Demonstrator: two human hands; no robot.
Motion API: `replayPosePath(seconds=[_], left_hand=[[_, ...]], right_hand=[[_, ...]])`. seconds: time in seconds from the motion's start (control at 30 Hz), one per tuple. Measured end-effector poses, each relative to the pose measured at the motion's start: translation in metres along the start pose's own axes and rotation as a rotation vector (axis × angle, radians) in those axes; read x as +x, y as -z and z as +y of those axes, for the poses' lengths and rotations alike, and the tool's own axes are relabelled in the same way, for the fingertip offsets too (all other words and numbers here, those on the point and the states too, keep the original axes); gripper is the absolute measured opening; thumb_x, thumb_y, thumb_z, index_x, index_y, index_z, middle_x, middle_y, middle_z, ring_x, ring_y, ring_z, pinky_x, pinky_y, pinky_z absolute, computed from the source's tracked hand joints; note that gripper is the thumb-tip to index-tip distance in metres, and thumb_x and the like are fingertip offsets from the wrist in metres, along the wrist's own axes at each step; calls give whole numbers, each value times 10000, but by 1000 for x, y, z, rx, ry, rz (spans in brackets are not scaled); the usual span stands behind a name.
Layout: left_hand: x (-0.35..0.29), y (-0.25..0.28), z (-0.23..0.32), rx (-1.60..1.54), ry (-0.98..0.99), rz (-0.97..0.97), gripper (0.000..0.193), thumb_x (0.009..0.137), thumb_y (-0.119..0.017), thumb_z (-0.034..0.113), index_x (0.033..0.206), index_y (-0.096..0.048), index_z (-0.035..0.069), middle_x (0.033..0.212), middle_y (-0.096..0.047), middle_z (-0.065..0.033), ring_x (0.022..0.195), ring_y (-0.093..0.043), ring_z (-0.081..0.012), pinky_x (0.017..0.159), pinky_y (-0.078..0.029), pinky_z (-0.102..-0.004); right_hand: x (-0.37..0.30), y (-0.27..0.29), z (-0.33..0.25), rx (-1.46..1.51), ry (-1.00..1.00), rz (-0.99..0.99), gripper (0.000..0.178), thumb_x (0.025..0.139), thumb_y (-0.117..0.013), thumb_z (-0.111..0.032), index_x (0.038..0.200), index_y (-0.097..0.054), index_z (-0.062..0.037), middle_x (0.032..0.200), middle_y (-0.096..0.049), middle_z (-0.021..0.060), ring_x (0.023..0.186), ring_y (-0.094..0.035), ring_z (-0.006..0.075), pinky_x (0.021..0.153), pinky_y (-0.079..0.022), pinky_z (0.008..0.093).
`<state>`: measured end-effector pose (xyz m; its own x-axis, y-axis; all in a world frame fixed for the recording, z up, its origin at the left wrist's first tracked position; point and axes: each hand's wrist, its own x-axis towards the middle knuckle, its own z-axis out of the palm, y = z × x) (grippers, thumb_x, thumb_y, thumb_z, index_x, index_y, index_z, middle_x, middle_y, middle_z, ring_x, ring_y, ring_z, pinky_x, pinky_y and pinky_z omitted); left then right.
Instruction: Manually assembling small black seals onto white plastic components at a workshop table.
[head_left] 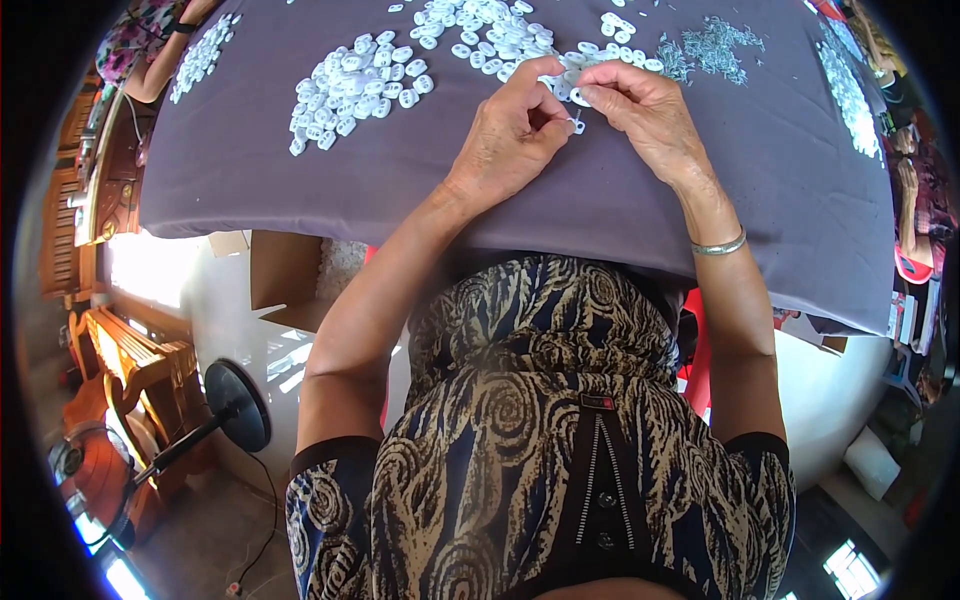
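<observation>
Above the near part of the cloth-covered table, my left hand [508,138] is closed in a pinch. Between its thumb and finger is a small white plastic clip [578,127] with a thin metal pin standing up from it. Close by on the right, my right hand [648,118] pinches a white oval plastic piece [579,97] just above that pin. Whether the two parts touch, I cannot tell. Beyond my fingers spreads a large pile of white oval pieces [500,32], partly hidden by my hands.
Another heap of white ovals [355,85] lies left on the purple-grey tablecloth [330,190]. Small metal nails [715,50] are scattered at the far right. Other people's arms [160,70] rest at the table's sides. A black fan [238,405] and an open cardboard box [285,270] stand lower left.
</observation>
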<state>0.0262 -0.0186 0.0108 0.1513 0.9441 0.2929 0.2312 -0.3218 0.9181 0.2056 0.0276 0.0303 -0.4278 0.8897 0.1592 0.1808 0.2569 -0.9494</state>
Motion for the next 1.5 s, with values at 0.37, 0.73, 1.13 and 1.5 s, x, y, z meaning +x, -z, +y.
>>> replayPosePath(seconds=[0.37, 0.73, 1.13, 1.5], left_hand=[[0, -1, 1, -11, 7, -16, 465, 804, -616, 9, 1229, -430, 42, 768, -626, -51, 657, -561, -110, 619, -475, -253], [-1, -1, 0, -8, 12, -9, 453, 799, -618, 4, 1219, -450, 36, 763, -628, -43, 681, -572, -103, 651, -482, -255], [0, -2, 1, -15, 29, -6, 454, 801, -621, 10, 1222, -450, 27, 764, -622, -43, 677, -568, -107, 655, -485, -256], [1, -3, -1, -82, 76, 37, 437, 803, -629, 7, 1206, -460, 15, 745, -606, -29, 645, -549, -79, 624, -479, -234]], right_hand=[[0, 1, 0, -42, 23, -16, 134, 879, -644, -126, 963, -670, -25, 829, -622, -33, 738, -509, 33, 679, -446, 195], [-1, 1, 0, -38, 32, -38, 124, 873, -638, -96, 967, -671, -22, 833, -628, -37, 744, -516, 24, 679, -451, 186], [-1, 1, 0, -44, 41, -47, 105, 869, -639, -92, 945, -665, -24, 805, -613, -42, 726, -515, 25, 659, -446, 190], [-3, -3, 3, -70, 77, -99, 36, 881, -622, -64, 899, -634, -35, 711, -515, -76, 639, -430, 6, 550, -356, 180]])
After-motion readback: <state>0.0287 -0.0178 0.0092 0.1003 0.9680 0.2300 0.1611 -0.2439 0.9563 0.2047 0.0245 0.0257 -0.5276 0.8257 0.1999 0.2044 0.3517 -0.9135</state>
